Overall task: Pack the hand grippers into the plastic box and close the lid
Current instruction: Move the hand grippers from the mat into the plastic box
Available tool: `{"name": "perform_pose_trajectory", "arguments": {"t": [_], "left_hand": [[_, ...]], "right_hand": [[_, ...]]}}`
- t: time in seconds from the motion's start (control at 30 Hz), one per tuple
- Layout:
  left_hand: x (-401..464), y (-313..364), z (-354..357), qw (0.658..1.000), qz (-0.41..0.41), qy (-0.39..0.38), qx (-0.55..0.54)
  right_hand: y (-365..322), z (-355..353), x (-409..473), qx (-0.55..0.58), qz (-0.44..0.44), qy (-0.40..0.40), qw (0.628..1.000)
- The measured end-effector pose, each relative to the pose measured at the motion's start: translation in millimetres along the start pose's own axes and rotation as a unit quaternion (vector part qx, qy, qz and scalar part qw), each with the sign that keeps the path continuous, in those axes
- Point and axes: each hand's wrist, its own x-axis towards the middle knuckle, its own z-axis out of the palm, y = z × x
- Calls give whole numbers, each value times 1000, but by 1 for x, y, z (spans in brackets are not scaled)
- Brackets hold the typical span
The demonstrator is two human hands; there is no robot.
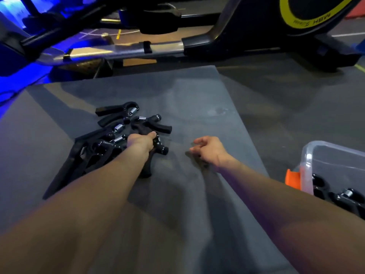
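A: Nearest to us, at the right edge of view, we see the clear plastic box (333,165) with an orange latch (292,179) on its left side. Black grippers (344,199) already lie inside it; the box runs out of frame.

B: Confirmed. Next, the hands?

A: Our right hand (209,150) hovers over the grey mat (197,99), fingers loosely curled and holding nothing. Bare mat lies between it and the box. Our left hand (141,142) is closed around one hand gripper (147,133); the thumb lies on top, the other fingers are hidden.

B: Orientation of that gripper?

A: We cannot tell its full long axis, since the hand covers part of it. One handle points away and to the right; a knob shows just beside the wrist.

B: And the remaining pile (102,143)?

A: It lies left of centre on the mat, handles crossing. The farthest gripper (116,110) has its handles pointing left and its spring end right. Open mat continues beyond it to the far edge, where an exercise machine (256,32) stands.
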Motion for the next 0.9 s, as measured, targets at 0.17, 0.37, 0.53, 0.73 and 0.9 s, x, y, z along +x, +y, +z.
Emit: {"name": "perform_pose_trajectory", "arguments": {"t": [0.17, 0.37, 0.53, 0.73, 0.9], "left_hand": [[-27, 13, -1, 1000, 9, -11, -11], [-99, 46, 19, 969, 189, -74, 141], [-173, 66, 60, 914, 307, -115, 238], [-266, 50, 121, 784, 477, -130, 376], [-325, 18, 173, 726, 532, -198, 388]], "right_hand": [[-10, -19, -10, 39, -17, 21, 999], [-36, -62, -42, 151, -41, 45, 987], [-47, -119, -76, 226, -62, 86, 968], [-23, -205, -120, 311, -2, 162, 936], [16, -276, -154, 343, 51, 194, 918]]}}
